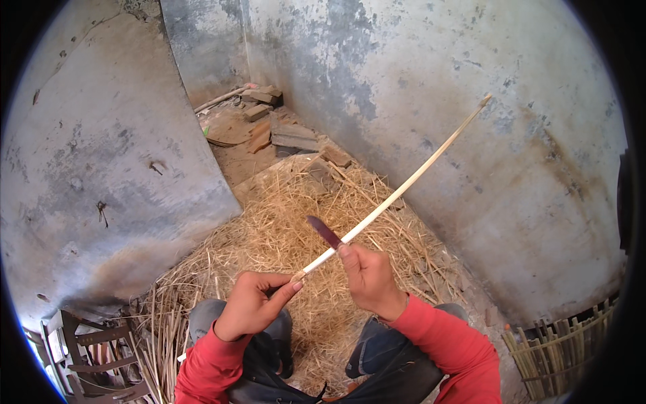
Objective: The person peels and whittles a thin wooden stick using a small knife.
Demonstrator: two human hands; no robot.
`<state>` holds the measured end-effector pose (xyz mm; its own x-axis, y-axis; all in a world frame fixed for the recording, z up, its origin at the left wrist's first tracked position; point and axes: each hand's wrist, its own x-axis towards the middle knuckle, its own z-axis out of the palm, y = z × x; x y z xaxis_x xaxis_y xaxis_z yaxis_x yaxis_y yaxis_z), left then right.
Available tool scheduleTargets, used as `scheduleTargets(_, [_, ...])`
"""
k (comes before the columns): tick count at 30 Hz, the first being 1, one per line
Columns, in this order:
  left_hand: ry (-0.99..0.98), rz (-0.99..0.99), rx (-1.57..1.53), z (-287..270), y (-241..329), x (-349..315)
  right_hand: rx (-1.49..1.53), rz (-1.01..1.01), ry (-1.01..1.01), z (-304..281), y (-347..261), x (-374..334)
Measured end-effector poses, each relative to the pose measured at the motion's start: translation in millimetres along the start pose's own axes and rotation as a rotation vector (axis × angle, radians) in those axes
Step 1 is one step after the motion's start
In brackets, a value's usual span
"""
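Observation:
A long pale stick (396, 195), probably bamboo or cane, slants from the lower middle up to the right. My left hand (259, 301) pinches its near end between thumb and fingers. Closed around a knife is my right hand (371, 279), its thumb close against the stick. The dark reddish-brown knife blade (324, 231) crosses the stick and points up to the left. The knife's handle is hidden inside my right fist. The stick's far end looks darker and frayed, with the wall behind it.
Shavings (269, 209) cover the ground around my feet. Long thin strips (161, 337) lie at the left, beside a wooden chair-like frame (101, 350). Bricks (259, 108) are heaped in the far corner. Worn walls (457, 60) rise on both sides; a slatted basket (558, 353) stands lower right.

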<state>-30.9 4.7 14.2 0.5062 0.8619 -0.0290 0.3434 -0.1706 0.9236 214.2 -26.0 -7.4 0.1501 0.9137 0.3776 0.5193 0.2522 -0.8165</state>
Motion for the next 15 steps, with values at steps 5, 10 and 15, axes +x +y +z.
scheduleTargets(5, [0.004, 0.014, -0.048, -2.8, -2.4, -0.9, 0.044, 0.021, 0.127, -13.7, 7.2, 19.7])
scheduleTargets(10, [-0.005, 0.009, -0.083, -3.0, 4.3, -1.1, -0.057, 0.037, 0.292, -38.8, 30.3, 37.6])
scheduleTargets(15, [-0.011, 0.018, 0.002, 4.5, -5.2, 1.1, -0.073, -0.016, -0.003, 11.9, -0.4, -8.6])
